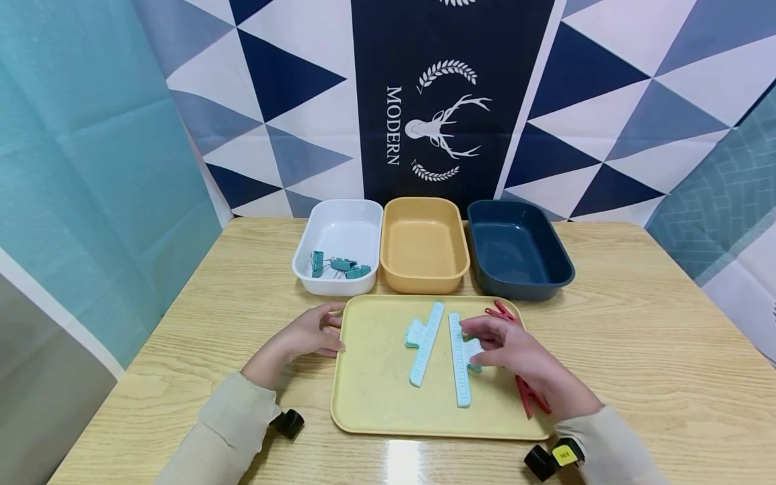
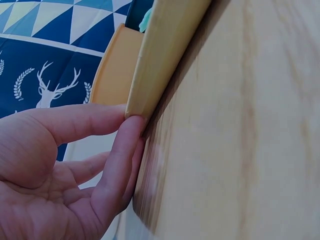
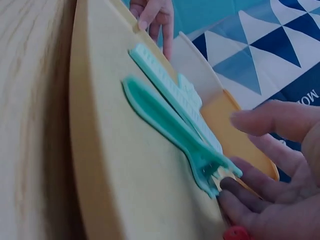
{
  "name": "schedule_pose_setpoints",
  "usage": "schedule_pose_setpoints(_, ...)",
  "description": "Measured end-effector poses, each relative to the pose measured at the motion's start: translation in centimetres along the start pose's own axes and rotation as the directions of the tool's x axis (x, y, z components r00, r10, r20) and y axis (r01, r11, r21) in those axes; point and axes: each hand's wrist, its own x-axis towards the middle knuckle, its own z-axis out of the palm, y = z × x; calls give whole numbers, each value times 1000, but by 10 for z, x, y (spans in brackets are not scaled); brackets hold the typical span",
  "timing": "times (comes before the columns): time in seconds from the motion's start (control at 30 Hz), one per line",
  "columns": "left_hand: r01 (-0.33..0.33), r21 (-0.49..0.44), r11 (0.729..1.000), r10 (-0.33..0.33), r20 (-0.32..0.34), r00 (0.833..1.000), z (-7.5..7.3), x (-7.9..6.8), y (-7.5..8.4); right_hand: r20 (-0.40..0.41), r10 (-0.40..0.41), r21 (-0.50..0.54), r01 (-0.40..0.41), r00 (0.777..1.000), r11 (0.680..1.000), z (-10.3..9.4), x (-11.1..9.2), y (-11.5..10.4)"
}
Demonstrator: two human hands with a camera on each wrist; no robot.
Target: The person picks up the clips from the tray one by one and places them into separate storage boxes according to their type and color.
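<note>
On the yellow tray (image 1: 376,411) lie two pale-teal ruler-marked sealing clips, a left clip (image 1: 427,345) and a right clip (image 1: 459,364). My right hand (image 1: 512,347) reaches over the right clip. Its fingertips are right at that clip's grip end (image 3: 212,172), while the thumb stays apart from it. At the tray's left edge, my left hand (image 1: 312,333) pinches the rim (image 2: 150,75) between thumb and fingers. Red clips (image 1: 502,311) lie along the tray's right side, partly hidden behind the right hand and wrist.
Behind the tray stand three bins side by side: a white bin (image 1: 337,289) holding several teal binder clips (image 1: 344,265), an orange-yellow bin (image 1: 424,279) and a dark blue bin (image 1: 521,286). All rest on a wooden table (image 1: 630,323) before a patterned cloth (image 1: 303,101).
</note>
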Motion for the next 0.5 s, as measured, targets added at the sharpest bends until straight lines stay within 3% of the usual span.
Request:
schedule_pose_setpoints(0.2,2,4,1000,-2,0,1000,0,0,0,57,-43,-131,50,997,990,-4,-2,4)
schedule_pose_setpoints(0.37,10,5,1000,-10,-4,1000,0,0,0,32,-62,-229,67,998,971,-1,-1,5)
schedule_pose_setpoints(0.5,12,3,1000,-12,-7,1000,1,-1,1,1,-73,-248,71,997,966,1,1,8)
